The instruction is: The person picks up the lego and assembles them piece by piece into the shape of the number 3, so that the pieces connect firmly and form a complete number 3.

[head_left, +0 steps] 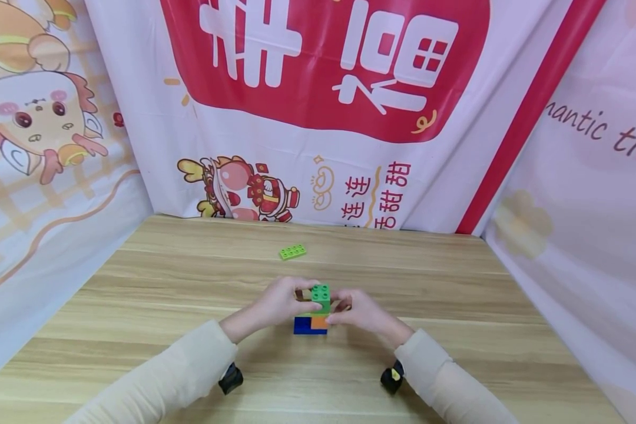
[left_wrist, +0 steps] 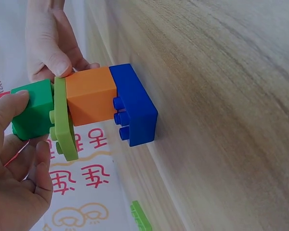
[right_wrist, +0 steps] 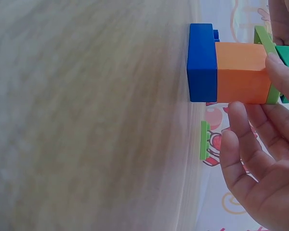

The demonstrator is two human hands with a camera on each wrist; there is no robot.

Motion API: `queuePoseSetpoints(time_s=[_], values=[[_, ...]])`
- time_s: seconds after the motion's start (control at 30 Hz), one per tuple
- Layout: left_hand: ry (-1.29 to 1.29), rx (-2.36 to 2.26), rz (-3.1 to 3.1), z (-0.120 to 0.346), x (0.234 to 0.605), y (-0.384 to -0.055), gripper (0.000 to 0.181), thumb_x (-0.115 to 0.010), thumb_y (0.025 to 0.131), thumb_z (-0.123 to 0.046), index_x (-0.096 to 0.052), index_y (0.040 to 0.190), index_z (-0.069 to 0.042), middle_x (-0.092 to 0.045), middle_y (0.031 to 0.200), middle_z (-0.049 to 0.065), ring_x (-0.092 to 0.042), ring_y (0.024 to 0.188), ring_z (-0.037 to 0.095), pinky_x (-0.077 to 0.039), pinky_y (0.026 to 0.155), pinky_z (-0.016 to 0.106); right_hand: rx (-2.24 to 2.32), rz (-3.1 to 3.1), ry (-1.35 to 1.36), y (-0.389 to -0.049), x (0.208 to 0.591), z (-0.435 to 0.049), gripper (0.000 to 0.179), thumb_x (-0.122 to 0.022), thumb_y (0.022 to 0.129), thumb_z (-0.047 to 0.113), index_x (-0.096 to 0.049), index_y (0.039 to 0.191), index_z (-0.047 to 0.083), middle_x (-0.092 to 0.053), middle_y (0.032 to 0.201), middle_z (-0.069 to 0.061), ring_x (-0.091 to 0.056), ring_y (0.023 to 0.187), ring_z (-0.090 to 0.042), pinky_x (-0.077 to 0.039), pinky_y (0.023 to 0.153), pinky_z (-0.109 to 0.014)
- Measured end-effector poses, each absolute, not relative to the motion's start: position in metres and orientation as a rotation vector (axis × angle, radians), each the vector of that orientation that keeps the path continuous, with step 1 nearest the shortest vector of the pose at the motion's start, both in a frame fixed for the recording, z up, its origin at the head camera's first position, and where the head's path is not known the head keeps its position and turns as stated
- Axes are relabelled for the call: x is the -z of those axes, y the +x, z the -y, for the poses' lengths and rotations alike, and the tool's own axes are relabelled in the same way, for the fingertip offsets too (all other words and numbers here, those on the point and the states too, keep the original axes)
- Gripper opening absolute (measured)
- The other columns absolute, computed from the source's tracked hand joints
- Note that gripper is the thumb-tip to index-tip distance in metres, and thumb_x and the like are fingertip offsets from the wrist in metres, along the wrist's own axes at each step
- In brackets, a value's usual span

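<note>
A toy-brick stack stands on the table: a blue brick (left_wrist: 139, 110) at the bottom, an orange brick (left_wrist: 92, 96) on it, then a thin light-green brick (left_wrist: 63, 130), and a green brick (head_left: 320, 297) on top. My left hand (head_left: 278, 301) pinches the green brick between thumb and fingers, its thumb lying on the near side. From the other side, my right hand (head_left: 365, 312) holds the stack where the orange and light-green bricks meet. In the right wrist view its thumb presses that seam, with some fingertips against the orange brick's far side. The light-green brick overhangs the orange one.
Another thin light-green brick (head_left: 293, 252) lies farther back on the wooden table (head_left: 191, 265). Behind the table hangs a printed red-and-white cloth (head_left: 318, 112), and printed sheets line both sides.
</note>
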State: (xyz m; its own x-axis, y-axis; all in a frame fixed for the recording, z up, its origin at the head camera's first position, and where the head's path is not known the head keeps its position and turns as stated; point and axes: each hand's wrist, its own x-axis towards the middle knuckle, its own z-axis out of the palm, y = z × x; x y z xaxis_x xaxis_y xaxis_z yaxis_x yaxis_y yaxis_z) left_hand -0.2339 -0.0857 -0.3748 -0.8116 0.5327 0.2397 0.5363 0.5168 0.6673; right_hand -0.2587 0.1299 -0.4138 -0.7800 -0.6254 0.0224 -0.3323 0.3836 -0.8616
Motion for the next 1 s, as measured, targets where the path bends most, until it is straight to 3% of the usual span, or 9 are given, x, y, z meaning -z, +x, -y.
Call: queuePoseSetpoints(time_s=[0.2, 0.53, 0.8, 1.0], values=[[-0.981, 1.138, 2.736, 0.0832, 0.375, -0.2344, 0.026, -0.071, 0.082, -0.024, -0.067, 0.107, -0.019, -0.06, 0.082, -0.014, -0.05, 0.062, 0.006, -0.043, 0.052, 0.022, 1.344, -2.339, -0.864, -0.2588, 0.4138, -0.1295, 0.03, -0.072, 0.081, 0.018, -0.064, 0.108, 0.006, -0.065, 0.098, -0.008, -0.062, 0.077, -0.019, -0.049, 0.068, -0.03], [-1.006, 1.13, 2.744, 0.0826, 0.3706, -0.2352, 0.028, -0.07, 0.083, -0.02, -0.067, 0.109, -0.012, -0.059, 0.076, -0.007, -0.046, 0.057, 0.006, -0.039, 0.049, 0.022, 1.34, -2.344, -0.861, -0.2603, 0.4143, -0.1291, 0.031, -0.072, 0.081, 0.02, -0.065, 0.107, 0.006, -0.066, 0.094, -0.008, -0.062, 0.076, -0.018, -0.049, 0.068, -0.031], [-1.047, 0.997, 2.731, 0.0807, 0.3742, -0.236, 0.018, -0.069, 0.084, -0.024, -0.066, 0.101, -0.02, -0.058, 0.077, -0.015, -0.048, 0.06, 0.006, -0.043, 0.053, 0.022, 1.358, -2.329, -0.846, -0.2586, 0.4127, -0.1296, 0.032, -0.072, 0.081, 0.021, -0.064, 0.109, 0.007, -0.066, 0.095, -0.009, -0.063, 0.076, -0.018, -0.05, 0.068, -0.033], [-1.055, 0.961, 2.699, 0.0802, 0.3742, -0.2334, 0.019, -0.07, 0.083, -0.023, -0.066, 0.101, -0.02, -0.061, 0.083, -0.016, -0.051, 0.066, 0.007, -0.046, 0.058, 0.021, 1.358, -2.332, -0.833, -0.2594, 0.4148, -0.1296, 0.033, -0.073, 0.08, 0.022, -0.064, 0.108, 0.008, -0.066, 0.096, -0.009, -0.063, 0.076, -0.017, -0.05, 0.068, -0.032]])
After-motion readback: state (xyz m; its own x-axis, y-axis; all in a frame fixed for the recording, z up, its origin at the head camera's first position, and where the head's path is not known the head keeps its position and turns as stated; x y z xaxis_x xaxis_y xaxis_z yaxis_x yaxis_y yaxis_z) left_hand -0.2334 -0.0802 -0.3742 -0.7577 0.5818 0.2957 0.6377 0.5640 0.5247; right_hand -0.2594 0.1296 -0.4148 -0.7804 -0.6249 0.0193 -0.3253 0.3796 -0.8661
